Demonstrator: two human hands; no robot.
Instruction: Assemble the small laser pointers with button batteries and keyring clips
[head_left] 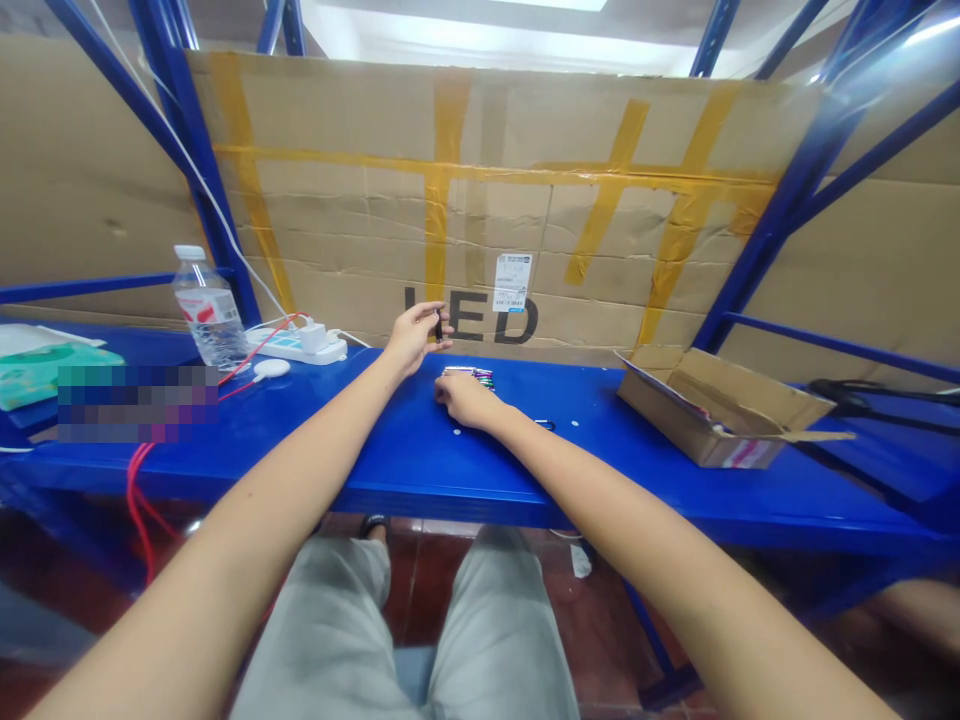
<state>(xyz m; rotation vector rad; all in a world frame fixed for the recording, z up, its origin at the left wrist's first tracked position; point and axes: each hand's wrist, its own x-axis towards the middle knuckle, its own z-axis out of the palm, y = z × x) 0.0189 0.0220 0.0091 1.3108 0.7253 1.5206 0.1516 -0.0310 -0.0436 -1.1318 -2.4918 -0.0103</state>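
My left hand (415,336) is raised a little above the blue shelf (360,450), its thumb and fingers pinched on a small dark object (439,325) that I cannot name. My right hand (463,399) rests on the shelf with its fingers curled down at a small pile of thin colourful items (471,374). What those fingers hold, if anything, is hidden. A few tiny white bits (456,432) lie on the shelf near the right hand.
An open cardboard box (712,405) lies on the shelf to the right. A water bottle (208,310), a white power strip (300,343) with red and white cables, and a green packet (37,368) stand to the left. A taped cardboard sheet (487,200) forms the back wall.
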